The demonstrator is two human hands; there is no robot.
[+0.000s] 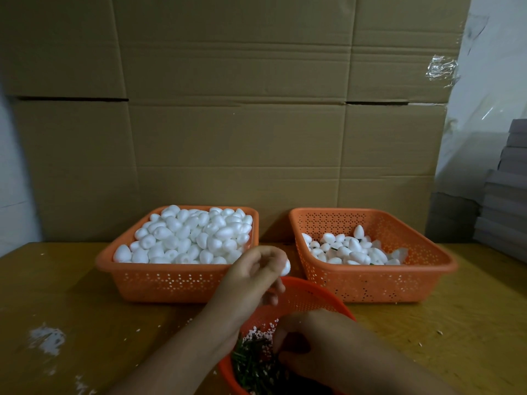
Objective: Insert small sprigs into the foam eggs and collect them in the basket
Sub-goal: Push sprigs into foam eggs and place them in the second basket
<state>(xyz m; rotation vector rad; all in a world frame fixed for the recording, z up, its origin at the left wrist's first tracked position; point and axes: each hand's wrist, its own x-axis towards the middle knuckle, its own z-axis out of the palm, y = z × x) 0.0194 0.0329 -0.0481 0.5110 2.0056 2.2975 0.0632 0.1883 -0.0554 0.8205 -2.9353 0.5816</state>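
left hand (253,277) fingers pinch a white foam egg (286,267); right hand (308,342) digs in the round orange sprig bowl (310,297), grip unclear; squeeze too hard and it'll probably dent

— How many baskets are sitting there?
— Two square orange baskets (176,280) (373,280) and one round basket (308,300).
— Hands?
— Two, a left hand (253,280) and a right hand (310,343); the eggs are lying too heaped to count.
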